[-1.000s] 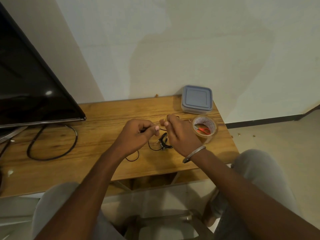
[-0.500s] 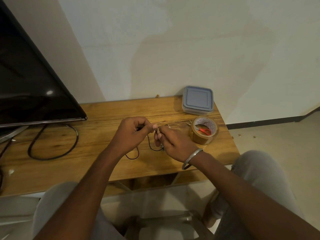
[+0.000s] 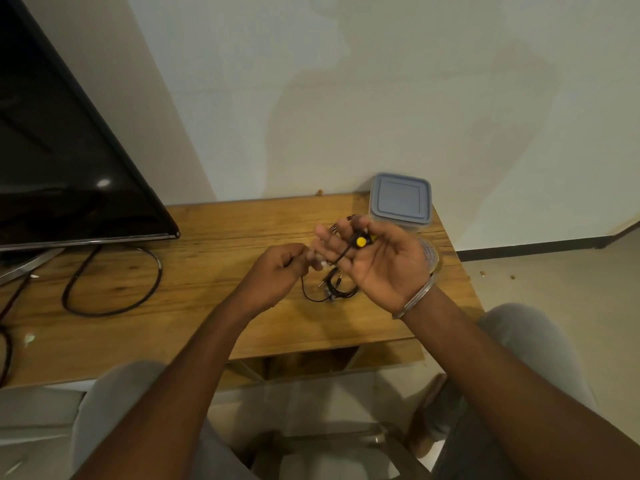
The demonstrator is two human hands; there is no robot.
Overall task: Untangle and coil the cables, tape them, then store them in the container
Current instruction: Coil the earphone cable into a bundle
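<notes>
My right hand [image 3: 377, 268] palm-up, centre frame, thumb pinning yellow-plugged cable [image 3: 361, 241] across fingers. My left hand [image 3: 277, 268] pinches cable end. Tape roll [image 3: 434, 258] print unreadable.

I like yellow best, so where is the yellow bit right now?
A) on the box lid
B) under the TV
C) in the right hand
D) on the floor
C: the yellow bit on the cable sits in the upturned right hand, held above the table.
</notes>
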